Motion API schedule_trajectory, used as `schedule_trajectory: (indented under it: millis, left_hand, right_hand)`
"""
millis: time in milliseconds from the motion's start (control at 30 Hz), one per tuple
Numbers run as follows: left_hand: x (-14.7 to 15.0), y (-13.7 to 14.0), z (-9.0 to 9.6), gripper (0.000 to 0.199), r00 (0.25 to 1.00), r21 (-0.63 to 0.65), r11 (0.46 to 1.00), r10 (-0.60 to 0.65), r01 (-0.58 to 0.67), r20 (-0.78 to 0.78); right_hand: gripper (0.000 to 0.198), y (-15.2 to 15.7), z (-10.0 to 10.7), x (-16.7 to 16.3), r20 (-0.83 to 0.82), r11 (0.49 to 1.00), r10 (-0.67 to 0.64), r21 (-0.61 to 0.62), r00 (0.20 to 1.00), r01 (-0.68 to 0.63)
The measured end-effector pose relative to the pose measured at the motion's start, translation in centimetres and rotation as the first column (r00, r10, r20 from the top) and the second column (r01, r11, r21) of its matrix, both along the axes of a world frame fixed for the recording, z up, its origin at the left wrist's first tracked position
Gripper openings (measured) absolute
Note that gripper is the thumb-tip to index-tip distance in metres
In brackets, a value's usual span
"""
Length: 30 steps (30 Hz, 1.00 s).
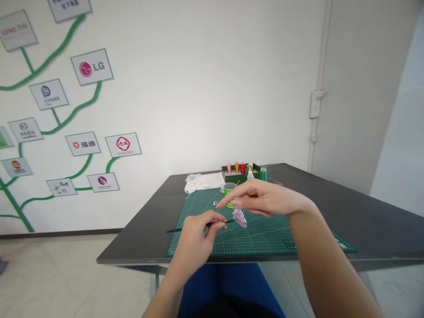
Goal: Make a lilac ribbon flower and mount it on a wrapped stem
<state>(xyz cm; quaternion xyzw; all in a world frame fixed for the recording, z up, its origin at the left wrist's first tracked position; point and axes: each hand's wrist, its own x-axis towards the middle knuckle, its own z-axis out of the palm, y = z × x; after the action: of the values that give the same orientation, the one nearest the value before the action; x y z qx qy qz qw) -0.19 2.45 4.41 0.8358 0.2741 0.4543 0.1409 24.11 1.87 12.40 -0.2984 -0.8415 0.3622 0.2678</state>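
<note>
My left hand [200, 232] pinches a thin black tool [175, 230] between thumb and fingers. The tool's dark tip points right, toward a small pale purple petal-like piece [240, 217]; whether the two touch is hard to see. Above that piece hovers my right hand [256, 198], palm down, index finger stretched left and thumb below it, with the other fingers loosely bent. Nothing is plainly visible in it. Behind the right fingers stands a green and white cup [229, 187], partly covered. Beneath both hands lies a green cutting mat [198, 205].
A dark green box [236, 177] of coloured thread spools stands at the back, with a small white bottle [250, 173] and a green spool [263, 174] beside it. A white sheet [210, 180] with pale pieces lies left. The dark table [142, 225] ends near my lap.
</note>
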Motion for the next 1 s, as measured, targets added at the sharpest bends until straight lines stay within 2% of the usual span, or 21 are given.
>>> schedule_trajectory:
  millis: [100, 200, 333, 467, 567, 633, 733, 867, 967, 1000]
  left_hand:
    - [-0.3, -0.1, 0.1, 0.019, 1.0, 0.034, 0.999, 0.008, -0.008, 0.008]
    - [-0.7, -0.2, 0.3, 0.017, 0.998, 0.057, 0.998, 0.021, -0.024, 0.052]
    - [-1.0, -0.2, 0.4, 0.016, 0.991, 0.006, 1.0, 0.017, -0.018, 0.134]
    - [-0.7, -0.1, 0.0, 0.019, 0.978, -0.088, 0.995, -0.019, 0.038, 0.207]
    - [-0.5, -0.1, -0.6, 0.016, 0.951, -0.231, 0.967, -0.033, 0.108, 0.309]
    - [-0.5, 0.0, -0.8, 0.017, 0.922, -0.308, 0.938, -0.028, 0.157, 0.385]
    - [-0.6, 0.0, -0.9, 0.021, 0.873, -0.363, 0.906, -0.016, 0.219, 0.487]
    - [-0.6, 0.0, -0.7, 0.022, 0.835, -0.398, 0.881, 0.007, 0.254, 0.55]
    - [-0.7, -0.2, -0.7, 0.021, 0.839, -0.406, 0.884, 0.029, 0.232, 0.543]
    - [-0.7, -0.2, -0.7, 0.021, 0.845, -0.405, 0.888, 0.035, 0.219, 0.534]
  right_hand:
    - [0.039, 1.8, -0.1, 0.2, -0.002, 0.998, 0.032, -0.055, 0.999, -0.032]
    - [0.039, 3.2, -1.7, 0.3, -0.041, 0.989, 0.06, -0.13, 0.997, -0.065]
    - [0.04, 3.5, -6.3, -0.2, -0.216, 0.968, 0.02, -0.24, 0.976, -0.073]
    - [0.046, 2.1, -11.4, -1.6, -0.49, 0.934, -0.013, -0.317, 0.872, -0.164]
    - [0.048, 1.1, -13.9, -3.1, -0.629, 0.927, -0.068, -0.326, 0.774, -0.184]
    - [0.056, 0.9, -14.7, -3.9, -0.673, 0.93, -0.167, -0.351, 0.721, -0.113]
    - [0.069, 1.5, -15.0, -4.2, -0.657, 0.901, -0.394, -0.416, 0.643, 0.127]
    - [0.059, 2.6, -15.0, -3.1, -0.61, 0.809, -0.588, -0.433, 0.532, 0.397]
    - [0.048, 2.0, -14.8, -2.6, -0.57, 0.706, -0.691, -0.404, 0.443, 0.581]
    - [0.046, 1.4, -14.5, -2.7, -0.562, 0.688, -0.703, -0.385, 0.435, 0.615]
